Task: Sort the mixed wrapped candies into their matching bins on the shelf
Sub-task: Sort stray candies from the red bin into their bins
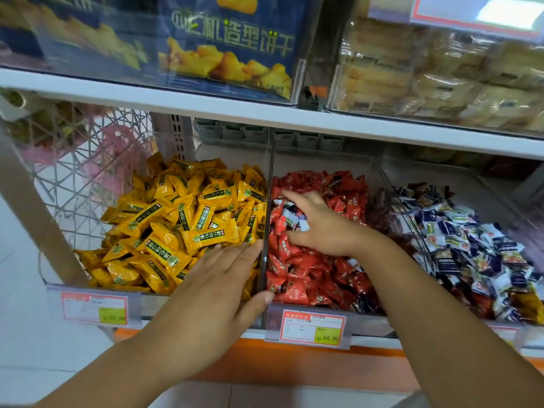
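Three clear bins are set side by side on the shelf (206,106). The left bin (153,303) is filled with yellow candies (182,219), the middle bin (365,319) with red candies (309,278), and the right bin (482,184) with blue-and-white candies (471,245).

A few stray blue-and-white pieces (291,220) are seen lying on top of the red heap, towards the left side of the middle bin, close to the divider (266,231). The right hand (321,228) is reached into that bin and is laid over these strays: they lie directly between its outstretched index finger and its thumb, which are spread apart. The remaining fingers are hidden behind the hand, so it cannot be told whether any piece is gripped.

The left hand (217,278) is held flat, fingers straight and together, over the front right corner of the yellow heap, its fingertips at the divider. Its thumb is stretched across the front edge of the middle bin. Nothing is held in it.

A price tag (313,328) is fixed below the middle bin.
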